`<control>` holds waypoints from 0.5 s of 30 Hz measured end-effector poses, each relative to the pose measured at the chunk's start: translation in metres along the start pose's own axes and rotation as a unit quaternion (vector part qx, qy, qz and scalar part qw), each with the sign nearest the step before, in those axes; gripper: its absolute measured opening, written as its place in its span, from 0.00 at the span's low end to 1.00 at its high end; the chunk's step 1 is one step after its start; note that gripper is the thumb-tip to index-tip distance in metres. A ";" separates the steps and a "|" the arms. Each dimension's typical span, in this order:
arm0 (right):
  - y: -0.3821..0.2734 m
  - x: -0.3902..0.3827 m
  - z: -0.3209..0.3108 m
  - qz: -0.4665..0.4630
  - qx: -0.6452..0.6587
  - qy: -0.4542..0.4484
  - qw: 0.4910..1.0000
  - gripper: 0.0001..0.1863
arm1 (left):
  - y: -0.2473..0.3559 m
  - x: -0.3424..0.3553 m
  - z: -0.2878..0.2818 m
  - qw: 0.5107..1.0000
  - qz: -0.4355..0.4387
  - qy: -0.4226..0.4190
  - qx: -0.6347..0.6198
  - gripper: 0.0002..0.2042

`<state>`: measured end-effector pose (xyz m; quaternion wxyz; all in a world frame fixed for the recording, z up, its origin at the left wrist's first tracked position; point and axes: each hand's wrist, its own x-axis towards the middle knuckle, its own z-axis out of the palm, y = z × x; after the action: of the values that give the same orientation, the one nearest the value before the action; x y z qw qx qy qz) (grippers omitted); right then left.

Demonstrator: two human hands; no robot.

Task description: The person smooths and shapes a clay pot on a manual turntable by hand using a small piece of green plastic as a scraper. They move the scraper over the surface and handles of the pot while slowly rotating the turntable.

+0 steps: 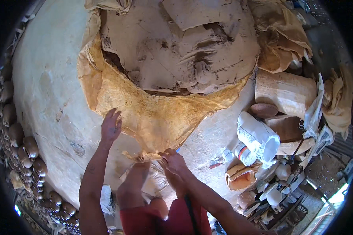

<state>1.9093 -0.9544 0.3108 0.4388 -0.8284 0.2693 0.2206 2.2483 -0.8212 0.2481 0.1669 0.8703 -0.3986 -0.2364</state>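
A large slab of brown wet clay [176, 47] lies on a stained yellow plastic sheet [153, 113], folded out around its edge and stretched toward me. My right hand [172, 159] grips the sheet's near corner with fingers wrapped on it, above my bare legs. My left hand [111, 125] is raised at the sheet's lower left edge, fingers apart and loosely bent, holding nothing; whether it touches the sheet I cannot tell.
Rows of dark clay pots [30, 149] line the left rim of the pale floor [51, 98]. At the right are crumpled wrappings [282, 35], a pale cylinder [284, 94], a brown oval disc [264, 111], white sacks [255, 135] and assorted clutter.
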 end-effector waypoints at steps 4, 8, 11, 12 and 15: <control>0.032 -0.025 0.086 0.002 -0.082 -0.074 0.994 0.22 | -0.053 0.038 0.014 0.968 0.122 -0.121 0.182 0.21; 0.073 -0.013 0.117 0.128 -0.106 -0.233 0.958 0.27 | -0.053 0.115 -0.003 0.938 0.068 -0.237 0.244 0.22; 0.035 0.023 0.099 0.161 -0.106 -0.223 0.955 0.25 | -0.115 0.149 -0.030 0.932 0.023 -0.214 0.290 0.26; 0.015 0.035 0.089 0.166 -0.109 -0.225 0.954 0.25 | -0.137 0.160 -0.038 0.923 0.051 -0.182 0.336 0.28; -0.058 0.087 0.045 0.182 -0.076 -0.084 0.977 0.22 | -0.219 0.190 -0.061 0.916 0.010 -0.149 0.372 0.31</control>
<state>2.0072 -0.9110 0.2704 0.3476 -0.7750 0.3606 0.3853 2.5243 -0.8248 0.1409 -0.2282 0.8203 -0.4864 -0.1960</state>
